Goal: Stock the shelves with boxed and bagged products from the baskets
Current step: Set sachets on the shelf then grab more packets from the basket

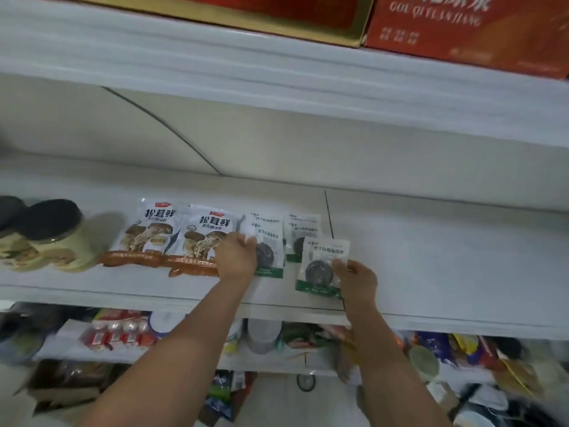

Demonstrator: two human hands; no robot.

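On the white shelf (431, 248) lie several flat bags. Two mushroom-print bags (154, 229) (206, 238) with orange bottoms lie at the left. To their right lie white bags with green bottoms and a dark round disc. My left hand (237, 257) grips the left edge of one white bag (269, 245), which overlaps another behind it. My right hand (357, 277) pinches the right edge of a further white bag (323, 266), which lies over the front of a white bag (300, 229) behind it.
Jars with black lids (49, 235) stand at the shelf's left end. Red boxes (462, 29) sit on the shelf above. Lower shelves hold many mixed packets (120, 334) and tubs (264, 334). The shelf surface right of the white bags is bare.
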